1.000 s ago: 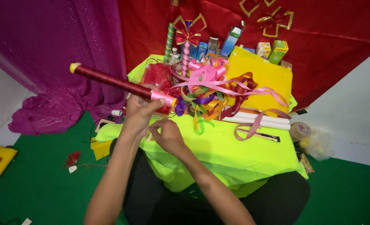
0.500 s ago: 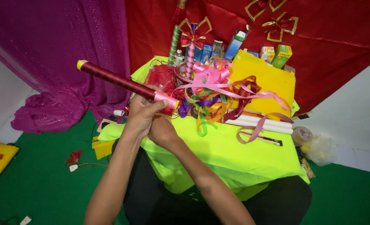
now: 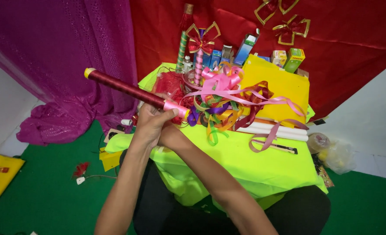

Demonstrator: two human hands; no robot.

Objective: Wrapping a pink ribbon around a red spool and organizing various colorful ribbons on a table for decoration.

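Note:
My left hand [image 3: 151, 122] grips a long stick [image 3: 123, 88] wrapped in dark red glitter foil, with a yellow tip at the far left and a pink ribbon band near my fingers. My right hand [image 3: 170, 132] is tucked under and behind the left one, mostly hidden, touching the stick's near end. A pink ribbon [image 3: 245, 99] runs from the stick across a heap of curled ribbons [image 3: 221, 111] in green, orange, purple and maroon. All this is above a table under a neon yellow-green cloth [image 3: 245, 161].
Two white rolls [image 3: 275, 130] and a dark pen [image 3: 280, 147] lie on the cloth at right. Small boxes [image 3: 288, 58], a striped stick with a red bow [image 3: 200, 43] and a yellow sheet [image 3: 275, 82] stand behind. Purple fabric [image 3: 58, 65] hangs left, red cloth behind; green floor below.
My right hand moved from the cloth up under the left hand at the stick's end. The view drifted slightly; the stick keeps its tilt.

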